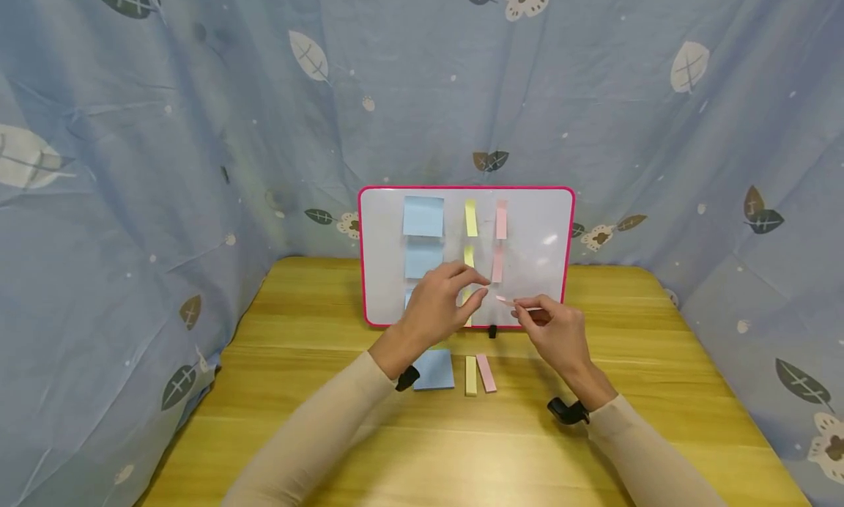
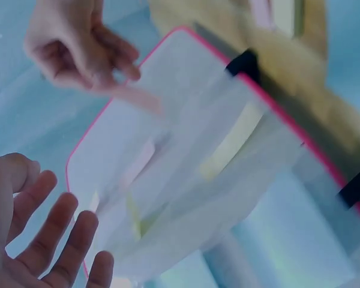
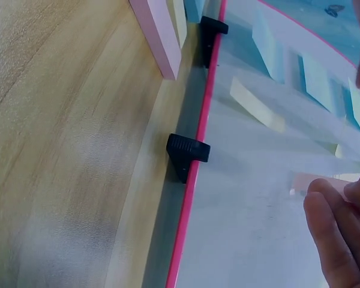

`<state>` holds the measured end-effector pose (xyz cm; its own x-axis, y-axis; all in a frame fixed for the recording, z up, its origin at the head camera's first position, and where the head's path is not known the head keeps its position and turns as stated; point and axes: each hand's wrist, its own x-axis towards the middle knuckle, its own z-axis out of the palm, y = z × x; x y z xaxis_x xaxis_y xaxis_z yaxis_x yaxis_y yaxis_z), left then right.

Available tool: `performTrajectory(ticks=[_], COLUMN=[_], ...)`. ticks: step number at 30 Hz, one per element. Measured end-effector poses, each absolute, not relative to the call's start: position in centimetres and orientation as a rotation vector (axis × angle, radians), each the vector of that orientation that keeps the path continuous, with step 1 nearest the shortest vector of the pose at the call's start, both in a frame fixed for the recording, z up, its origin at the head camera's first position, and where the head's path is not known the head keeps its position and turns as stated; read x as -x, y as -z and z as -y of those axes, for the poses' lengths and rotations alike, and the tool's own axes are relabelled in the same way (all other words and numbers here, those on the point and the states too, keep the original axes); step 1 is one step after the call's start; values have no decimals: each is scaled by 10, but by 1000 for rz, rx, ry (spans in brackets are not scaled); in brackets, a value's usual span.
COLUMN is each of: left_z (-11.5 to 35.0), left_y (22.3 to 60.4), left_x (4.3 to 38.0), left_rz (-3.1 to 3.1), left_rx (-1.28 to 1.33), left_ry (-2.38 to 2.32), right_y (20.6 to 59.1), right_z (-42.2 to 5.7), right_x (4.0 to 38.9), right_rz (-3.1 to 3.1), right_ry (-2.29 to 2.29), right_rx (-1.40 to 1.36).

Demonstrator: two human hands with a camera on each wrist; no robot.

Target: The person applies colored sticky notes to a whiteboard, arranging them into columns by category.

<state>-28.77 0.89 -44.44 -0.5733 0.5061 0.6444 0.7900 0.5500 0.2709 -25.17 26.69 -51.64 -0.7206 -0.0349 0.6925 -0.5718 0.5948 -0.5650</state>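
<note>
A thin pink sticky strip (image 1: pixel 503 300) is pinched between the thumb and fingers of my right hand (image 1: pixel 557 331), in front of the whiteboard (image 1: pixel 537 258). In the left wrist view that strip (image 2: pixel 138 99) points toward the board's surface. My left hand (image 1: pixel 435 302) hovers before the board with loosely bent fingers and nothing in them. On the board, blue sticky notes (image 1: pixel 423 216) form a left column, yellow strips (image 1: pixel 471 217) a middle one, and two pink strips (image 1: pixel 501 219) hang at the right. The left hand partly hides the lower blue and yellow ones.
On the wooden table (image 1: pixel 514 448) before the board lie a blue note pad (image 1: pixel 434 369), a yellow strip pad (image 1: pixel 470 376) and a pink strip pad (image 1: pixel 486 373). Black feet (image 3: pixel 189 153) hold the board's lower edge. A patterned curtain (image 1: pixel 409 89) surrounds the table.
</note>
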Motion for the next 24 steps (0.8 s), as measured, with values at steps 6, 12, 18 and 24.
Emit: performTrajectory(ticks=[6,12,18,24], left_z=[-8,-11,-23,-31], left_y=[430,420,403,393], left_x=[308,327,347,360], left_rz=[2239,2265,2353,2476], left_rx=[984,879,782,719], left_ry=[729,620,401,246], right_y=[519,520,523,526], right_z=[-268,-266,-261,-257], right_x=[252,251,251,252], right_rz=[2192,2170,2170,2170], right_ry=[-1094,-1111,-1101,-1098], right_rx=[-471,-499,-497,-514])
